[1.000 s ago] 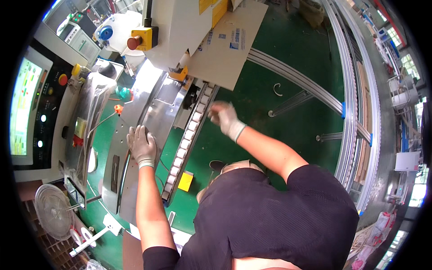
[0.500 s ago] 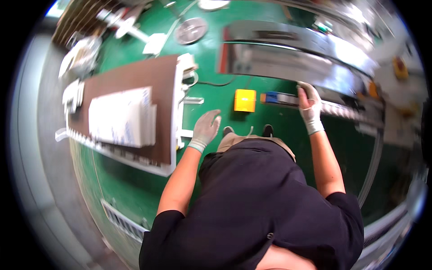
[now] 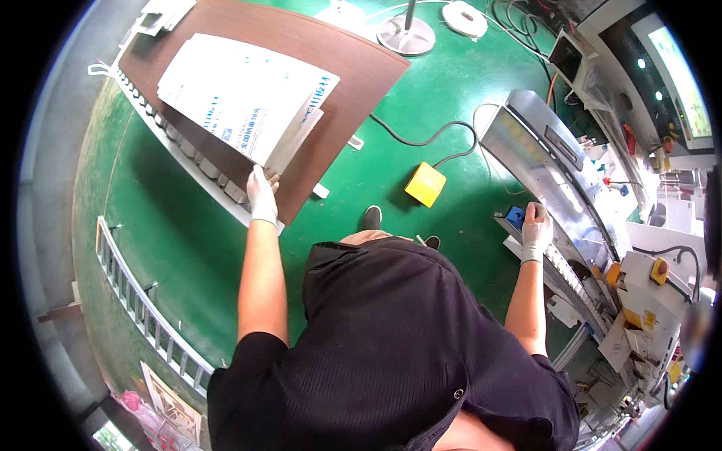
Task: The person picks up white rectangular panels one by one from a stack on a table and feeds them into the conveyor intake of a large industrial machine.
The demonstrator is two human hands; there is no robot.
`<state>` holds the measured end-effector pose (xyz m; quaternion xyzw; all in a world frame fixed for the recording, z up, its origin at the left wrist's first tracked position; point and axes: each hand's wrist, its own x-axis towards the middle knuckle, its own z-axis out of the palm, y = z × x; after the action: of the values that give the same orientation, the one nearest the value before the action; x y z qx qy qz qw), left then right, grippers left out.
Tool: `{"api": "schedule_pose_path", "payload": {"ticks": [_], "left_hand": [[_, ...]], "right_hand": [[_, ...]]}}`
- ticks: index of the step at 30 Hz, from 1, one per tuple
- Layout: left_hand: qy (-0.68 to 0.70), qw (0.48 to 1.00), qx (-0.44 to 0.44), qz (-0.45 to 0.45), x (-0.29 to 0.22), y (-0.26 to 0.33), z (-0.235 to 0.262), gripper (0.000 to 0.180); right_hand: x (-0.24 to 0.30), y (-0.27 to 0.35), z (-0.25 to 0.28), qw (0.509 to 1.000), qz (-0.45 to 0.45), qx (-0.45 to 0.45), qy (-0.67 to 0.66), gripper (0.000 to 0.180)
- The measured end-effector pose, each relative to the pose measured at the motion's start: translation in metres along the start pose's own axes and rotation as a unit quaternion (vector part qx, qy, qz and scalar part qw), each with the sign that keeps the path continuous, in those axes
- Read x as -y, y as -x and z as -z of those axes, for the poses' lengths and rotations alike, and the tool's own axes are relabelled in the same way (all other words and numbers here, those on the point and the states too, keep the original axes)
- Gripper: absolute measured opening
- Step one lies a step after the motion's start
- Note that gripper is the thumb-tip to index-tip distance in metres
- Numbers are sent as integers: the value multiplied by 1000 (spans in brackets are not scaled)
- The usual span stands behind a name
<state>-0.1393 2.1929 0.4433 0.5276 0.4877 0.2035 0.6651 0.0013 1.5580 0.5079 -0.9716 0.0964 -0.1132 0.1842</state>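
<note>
My left hand (image 3: 262, 197), in a pale work glove with bare fingertips, is at the near corner of a stack of white, blue-printed sheets (image 3: 226, 86). Its fingers look bent around that corner; how many sheets are between them is hidden. The stack lies on a brown-topped table (image 3: 353, 68). My right hand (image 3: 536, 229), gloved the same way, is curled closed over the machine's front rail (image 3: 564, 274), beside a blue block (image 3: 515, 216). Whatever its fingers may hold is hidden.
A yellow box-like foot pedal (image 3: 426, 185) with a black cable sits on the green floor ahead of my shoes. The grey metal machine (image 3: 541, 139) stands to the right. A ladder-like frame (image 3: 143, 301) is at left, and a round metal stand base (image 3: 406, 35) is farther off.
My body has turned left, bringing the table and stack nearer. My left hand has gone from open in the air to the stack's corner. My right hand has curled closed at the rail.
</note>
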Motion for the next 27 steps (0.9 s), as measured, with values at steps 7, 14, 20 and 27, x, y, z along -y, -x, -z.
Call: {"api": "schedule_pose_path", "payload": {"ticks": [7,14,20,27], "left_hand": [[24,994,46,92,-26,-33,-7,41],[-75,978,183,63,-6,-5,-1,40],[-167,868,434,175,29,81,2,47],[88,925,308,204,-1,65,-6,58]], "right_hand": [[4,8,-17,998,2,-58,-5,27],[29,16,-31,983,151,-77,70,17],[116,56,-80,949,147,193,-200,31],[264,162,-146,535,-211,587,-571,61]]}}
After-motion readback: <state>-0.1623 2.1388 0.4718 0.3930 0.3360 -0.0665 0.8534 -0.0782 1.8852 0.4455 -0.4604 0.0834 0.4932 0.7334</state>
